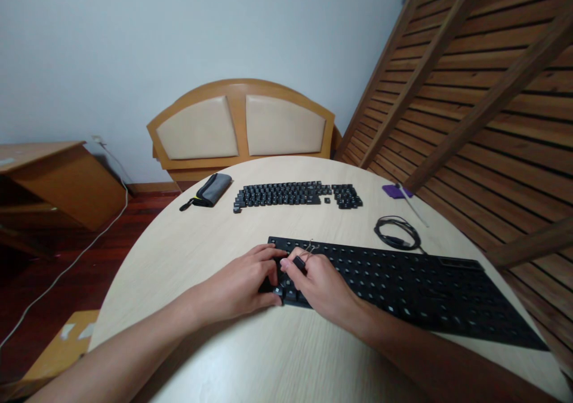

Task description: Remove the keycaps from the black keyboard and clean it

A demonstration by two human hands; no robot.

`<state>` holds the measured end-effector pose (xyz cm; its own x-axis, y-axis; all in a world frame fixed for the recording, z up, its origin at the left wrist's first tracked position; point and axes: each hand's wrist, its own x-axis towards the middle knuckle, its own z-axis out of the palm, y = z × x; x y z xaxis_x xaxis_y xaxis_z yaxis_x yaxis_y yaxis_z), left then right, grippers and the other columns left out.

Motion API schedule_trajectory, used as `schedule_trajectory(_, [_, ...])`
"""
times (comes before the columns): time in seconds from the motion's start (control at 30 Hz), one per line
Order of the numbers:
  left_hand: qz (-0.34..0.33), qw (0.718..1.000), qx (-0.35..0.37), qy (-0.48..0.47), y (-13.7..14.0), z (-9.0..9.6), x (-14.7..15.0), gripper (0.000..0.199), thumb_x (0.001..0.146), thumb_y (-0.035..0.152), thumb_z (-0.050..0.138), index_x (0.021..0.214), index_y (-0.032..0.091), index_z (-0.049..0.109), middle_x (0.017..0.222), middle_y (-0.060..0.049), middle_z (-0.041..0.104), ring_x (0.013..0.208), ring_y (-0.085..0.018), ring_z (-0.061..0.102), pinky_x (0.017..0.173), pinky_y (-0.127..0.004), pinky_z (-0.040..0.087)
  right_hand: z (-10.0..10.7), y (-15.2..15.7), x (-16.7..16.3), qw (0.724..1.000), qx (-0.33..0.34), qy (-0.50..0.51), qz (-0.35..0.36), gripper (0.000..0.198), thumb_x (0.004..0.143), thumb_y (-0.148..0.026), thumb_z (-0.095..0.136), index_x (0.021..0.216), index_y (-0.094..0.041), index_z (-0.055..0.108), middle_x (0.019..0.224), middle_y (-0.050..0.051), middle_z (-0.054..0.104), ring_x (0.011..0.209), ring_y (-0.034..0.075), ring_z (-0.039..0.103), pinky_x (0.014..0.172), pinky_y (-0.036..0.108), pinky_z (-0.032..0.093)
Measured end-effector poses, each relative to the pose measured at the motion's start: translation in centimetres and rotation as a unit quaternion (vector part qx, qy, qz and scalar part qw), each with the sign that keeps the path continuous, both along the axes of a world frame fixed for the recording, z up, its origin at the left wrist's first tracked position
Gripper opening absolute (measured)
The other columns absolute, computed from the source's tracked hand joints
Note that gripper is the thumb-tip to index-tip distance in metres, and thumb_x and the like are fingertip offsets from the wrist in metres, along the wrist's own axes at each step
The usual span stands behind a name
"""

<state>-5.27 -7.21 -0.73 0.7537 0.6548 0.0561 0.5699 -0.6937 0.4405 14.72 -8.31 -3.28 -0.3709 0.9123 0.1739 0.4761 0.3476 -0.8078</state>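
I see the right hand (321, 283) gripping a small wire tool (299, 263); just beside its fingers, the left hand (253, 276), fingers narrowly parted, touches the keyboard (403, 280).

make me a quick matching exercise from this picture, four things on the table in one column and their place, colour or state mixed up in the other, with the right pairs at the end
Things
1. pouch
2. loose keycaps
3. cable
4. keyboard

Descriptions
A. wound into a loop
B. one end beneath the left hand and the right hand
C. grey and black, near the far left edge of the table
D. set out in rows

Right pairs: 1-C, 2-D, 3-A, 4-B
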Motion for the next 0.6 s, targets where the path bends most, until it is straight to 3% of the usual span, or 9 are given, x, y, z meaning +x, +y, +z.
schedule_trajectory(0.2, [-0.004, 1.000, -0.003, -0.016, -0.25, 0.19, -0.05, 0.019, 0.083, 0.034, 0.074, 0.079, 0.018, 0.065, 0.135, -0.014, 0.058, 0.133, -0.033, 0.048, 0.105, -0.048, 0.048, 0.18, -0.13, 0.16, 1.000, 0.019, -0.011, 0.022, 0.029, 0.100, -0.032, 0.046, 0.080, -0.020, 0.063, 0.065, -0.002, 0.060, 0.055, 0.013, 0.054, 0.060, 0.026, 0.038])
schedule_trajectory(0.4, [0.001, 0.999, -0.019, -0.026, -0.39, 0.47, 0.03, 0.017, 0.082, 0.033, 0.074, 0.086, 0.018, 0.067, 0.133, -0.013, 0.059, 0.131, -0.033, 0.049, 0.106, -0.048, 0.047, 0.41, -0.15, 0.17, 0.998, 0.015, -0.013, 0.052, 0.028, 0.100, -0.028, 0.047, 0.082, -0.019, 0.066, 0.077, 0.000, 0.067, 0.069, 0.013, 0.061, 0.069, 0.025, 0.040])
schedule_trajectory(0.6, [0.012, 1.000, -0.020, -0.014, -0.37, 0.52, 0.09, 0.021, 0.081, 0.035, 0.076, 0.085, 0.017, 0.067, 0.136, -0.014, 0.057, 0.132, -0.034, 0.049, 0.107, -0.047, 0.047, 0.13, -0.06, 0.06, 1.000, -0.006, -0.003, 0.029, 0.030, 0.100, -0.031, 0.047, 0.079, -0.019, 0.064, 0.063, -0.003, 0.060, 0.055, 0.012, 0.055, 0.061, 0.025, 0.039])
